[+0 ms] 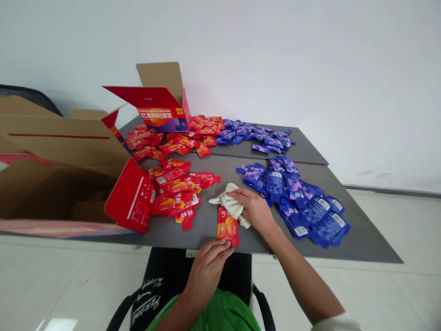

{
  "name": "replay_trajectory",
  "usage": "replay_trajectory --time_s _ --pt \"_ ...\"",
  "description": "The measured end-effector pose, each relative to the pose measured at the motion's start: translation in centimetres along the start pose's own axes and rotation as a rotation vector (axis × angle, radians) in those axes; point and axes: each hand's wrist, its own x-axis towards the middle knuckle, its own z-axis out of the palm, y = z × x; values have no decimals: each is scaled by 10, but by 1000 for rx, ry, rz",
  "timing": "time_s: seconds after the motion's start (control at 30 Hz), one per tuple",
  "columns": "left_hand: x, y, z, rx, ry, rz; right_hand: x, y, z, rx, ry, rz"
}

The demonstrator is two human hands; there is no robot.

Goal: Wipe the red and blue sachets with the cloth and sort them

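Observation:
A red pouch [227,226] with an orange fruit print lies flat near the table's front edge. My left hand [211,261] has its fingers closed on the pouch's near end. In my right hand [254,208] is a bunched white cloth [231,202], which covers the far end of that pouch. To the left lies a loose pile of red pouches [177,193], close beside the cloth. On the right, a heap of blue pouches [296,193] spreads beyond my right hand and forearm.
A large open carton [132,197] stands at the left edge of the table [365,243]. Farther back is a red box [160,115] with raised flaps, among more red pouches [206,126]. Several blue pouches [255,133] lie along the back by the wall.

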Motion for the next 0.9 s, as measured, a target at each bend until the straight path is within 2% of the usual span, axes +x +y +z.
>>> replay_trajectory --time_s 0.1,0.2,0.3,0.37,0.47,0.57,0.63,0.77,0.83,0.9 --pt "1 1 -1 -9 2 4 -23 -18 -14 139 60 -59" --pt "2 3 -3 -4 -21 -11 -55 -37 -18 199 -109 -101" --pt "3 4 -4 -8 -55 -25 -66 -39 -7 180 -247 -78" --pt "2 3 -4 -23 -46 -20 -57 -29 3 180 -228 -44" --pt "0 0 -2 -36 -30 -11 -25 -9 13 129 -164 -9" --pt "-1 -2 -1 -39 -41 -15 3 3 12 23 -130 5" --pt "0 -1 -2 -44 -41 -16 8 2 5 -9 -79 -2" --pt "1 1 -4 -51 -36 -20 -23 -20 -15 118 27 -58" --pt "0 2 -4 -41 -48 -31 -47 -36 -19 169 -30 -91" --pt "-2 2 -4 -22 -58 -39 -67 -47 -18 165 -141 -103"
